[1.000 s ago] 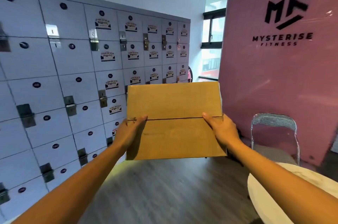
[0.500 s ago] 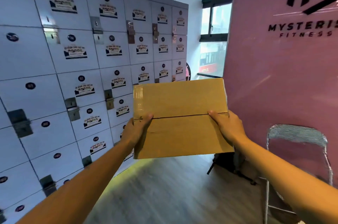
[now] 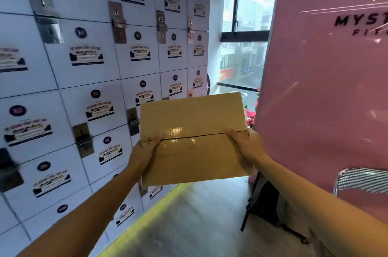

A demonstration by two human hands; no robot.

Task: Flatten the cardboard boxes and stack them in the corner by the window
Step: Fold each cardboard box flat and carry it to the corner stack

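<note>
Bare forearms reaching forward over grey wood floor point(image 3: 189, 221). Left hand point(image 3: 144, 151) gripping left edge of cardboard box point(image 3: 195, 139), thumb laid on its front by the taped seam; right hand point(image 3: 245, 145) gripping right edge likewise. Box held upright in mid-air at chest height, flaps closed. White lockers point(image 3: 84, 88) along the left, pink wall panel point(image 3: 325, 88) on the right, metal chair point(image 3: 361, 179) beside it. Window point(image 3: 243, 46) beyond the box
</note>
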